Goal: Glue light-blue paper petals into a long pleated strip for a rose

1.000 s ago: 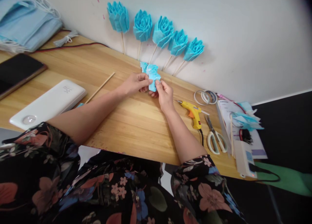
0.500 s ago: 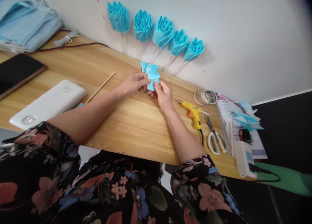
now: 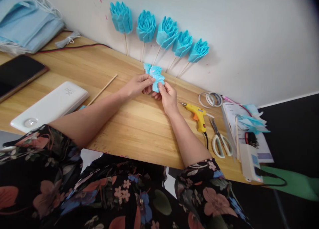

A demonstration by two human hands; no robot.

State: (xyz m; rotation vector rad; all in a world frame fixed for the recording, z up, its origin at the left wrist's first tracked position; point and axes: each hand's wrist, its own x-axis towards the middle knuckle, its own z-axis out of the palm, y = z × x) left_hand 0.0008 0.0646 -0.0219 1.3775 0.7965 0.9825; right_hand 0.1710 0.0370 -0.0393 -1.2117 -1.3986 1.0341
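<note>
Between my two hands is a light-blue piece of folded, pleated mask fabric (image 3: pixel 156 71), held just above the wooden table (image 3: pixel 134 126). The thumb and fingers of my left hand (image 3: pixel 143 83) pinch its left side. My right hand (image 3: pixel 168 93) is closed on its lower right edge, thumb on top. Behind the fabric, several blue fabric flowers (image 3: pixel 166 33) on thin sticks lean against the white wall. A loose wooden stick (image 3: pixel 103 89) lies to the left of my left hand. To the right of my right hand rests a yellow glue gun (image 3: pixel 196 114).
White-handled scissors (image 3: pixel 220 139), tape rolls (image 3: pixel 210 99) and papers with fabric scraps (image 3: pixel 253 121) lie at the right, near a white power strip (image 3: pixel 249 162). At the left are a white power bank (image 3: pixel 51 104), a phone (image 3: pixel 21 74) and stacked blue masks (image 3: pixel 32 23).
Both hands keep hold of the pleated fabric and have shifted only very slightly. The fabric's lower end sits a touch higher and to the right. Everything else stays in place.
</note>
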